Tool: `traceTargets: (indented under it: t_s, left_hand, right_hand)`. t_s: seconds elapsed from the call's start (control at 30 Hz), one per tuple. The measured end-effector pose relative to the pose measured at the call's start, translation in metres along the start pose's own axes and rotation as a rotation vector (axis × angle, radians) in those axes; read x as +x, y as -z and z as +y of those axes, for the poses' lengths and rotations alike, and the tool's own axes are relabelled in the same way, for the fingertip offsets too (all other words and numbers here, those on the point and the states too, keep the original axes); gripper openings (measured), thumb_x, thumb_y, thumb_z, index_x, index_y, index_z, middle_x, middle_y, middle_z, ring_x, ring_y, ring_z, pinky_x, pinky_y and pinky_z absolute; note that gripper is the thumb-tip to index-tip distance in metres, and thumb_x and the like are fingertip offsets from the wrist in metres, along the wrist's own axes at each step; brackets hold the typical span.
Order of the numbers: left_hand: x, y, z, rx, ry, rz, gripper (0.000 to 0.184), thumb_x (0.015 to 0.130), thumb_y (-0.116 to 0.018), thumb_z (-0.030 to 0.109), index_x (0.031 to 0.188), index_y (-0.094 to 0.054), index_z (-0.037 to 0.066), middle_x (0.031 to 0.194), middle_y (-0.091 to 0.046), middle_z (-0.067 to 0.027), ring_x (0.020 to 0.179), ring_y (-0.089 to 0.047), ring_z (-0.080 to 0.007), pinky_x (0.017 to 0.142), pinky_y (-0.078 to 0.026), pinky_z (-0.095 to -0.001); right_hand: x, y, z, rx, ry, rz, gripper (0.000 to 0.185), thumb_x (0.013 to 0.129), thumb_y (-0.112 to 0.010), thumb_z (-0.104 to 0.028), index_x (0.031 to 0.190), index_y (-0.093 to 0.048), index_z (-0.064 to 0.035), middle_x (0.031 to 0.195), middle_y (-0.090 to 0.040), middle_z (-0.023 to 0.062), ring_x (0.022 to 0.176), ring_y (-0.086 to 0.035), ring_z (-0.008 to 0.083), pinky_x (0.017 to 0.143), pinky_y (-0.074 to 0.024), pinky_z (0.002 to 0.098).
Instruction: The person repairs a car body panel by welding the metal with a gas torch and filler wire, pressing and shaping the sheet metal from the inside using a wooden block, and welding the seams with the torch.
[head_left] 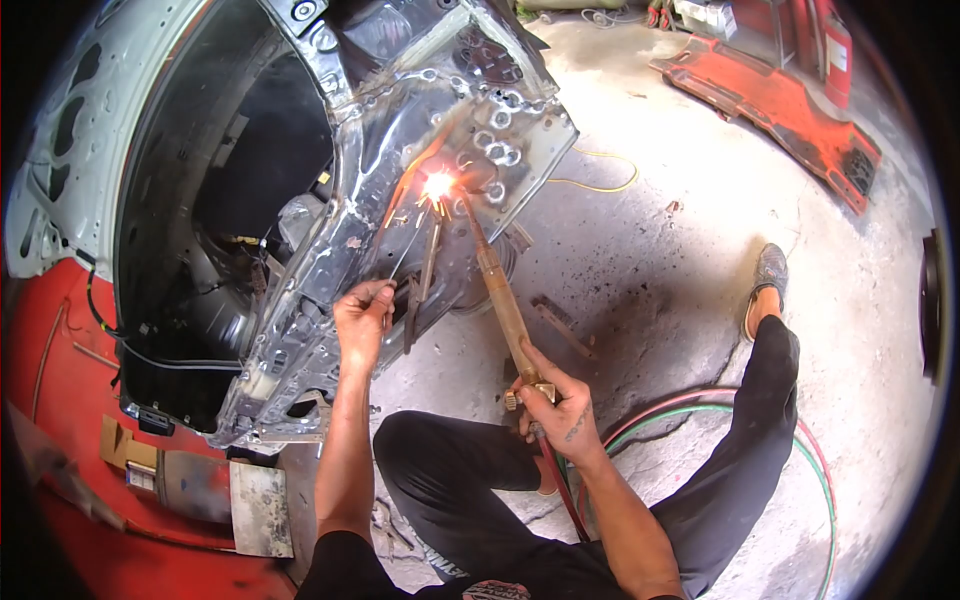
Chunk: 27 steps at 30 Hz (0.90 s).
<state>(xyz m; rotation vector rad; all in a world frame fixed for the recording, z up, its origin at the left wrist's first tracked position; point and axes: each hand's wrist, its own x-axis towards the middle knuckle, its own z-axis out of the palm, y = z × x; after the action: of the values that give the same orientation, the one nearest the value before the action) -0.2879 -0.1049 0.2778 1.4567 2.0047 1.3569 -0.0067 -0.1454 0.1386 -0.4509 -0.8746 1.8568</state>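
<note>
A brass-coloured torch point(503, 300) runs up from my right hand point(556, 402), whose fingers are wrapped round its valve end. The torch tip points at a bright glow with sparks point(438, 186) on the bare metal car body panel point(400, 150). My left hand point(364, 318) pinches a thin rod point(405, 252) that slants up toward the glow. Just right of that rod, a long narrow metal piece point(430, 262) reaches down from the glow. The brightness hides the exact spot where the tips and panel meet.
Red and green hoses point(822, 470) curve over the concrete floor point(660, 280) beside my stretched leg. An orange-red panel point(770, 105) lies at the upper right. A dark opening point(260, 150) shows in the car body. Red panels point(60, 340) are at the left.
</note>
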Motion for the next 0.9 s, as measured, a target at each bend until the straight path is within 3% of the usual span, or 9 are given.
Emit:
traceTargets:
  t_s: [0.73, 0.9]
  left_hand:
    - [0.002, -0.002, 0.004, -0.006, 0.019, -0.013, 0.014, 0.100, -0.069, 0.010, 0.104, -0.075, -0.002, 0.071, -0.061, 0.0003, 0.051, -0.050, -0.0059, 0.045, -0.035, -0.0228]
    - [0.002, -0.005, 0.013, 0.027, 0.044, -0.013, 0.014, 0.100, -0.069, 0.010, 0.103, -0.074, -0.003, 0.071, -0.061, -0.0001, 0.051, -0.050, -0.0060, 0.045, -0.035, -0.0230]
  right_hand:
    - [0.000, 0.001, -0.001, -0.011, -0.002, -0.010, 0.056, 0.099, -0.059, 0.000, 0.154, -0.050, -0.0089, 0.089, -0.068, 0.0051, 0.056, -0.061, 0.0083, 0.048, -0.0507, 0.0240]
    - [0.000, 0.003, 0.000, -0.024, -0.009, -0.036, 0.057, 0.100, -0.058, 0.002, 0.155, -0.047, -0.0060, 0.100, -0.068, 0.0077, 0.059, -0.064, 0.0103, 0.050, -0.0539, 0.0246]
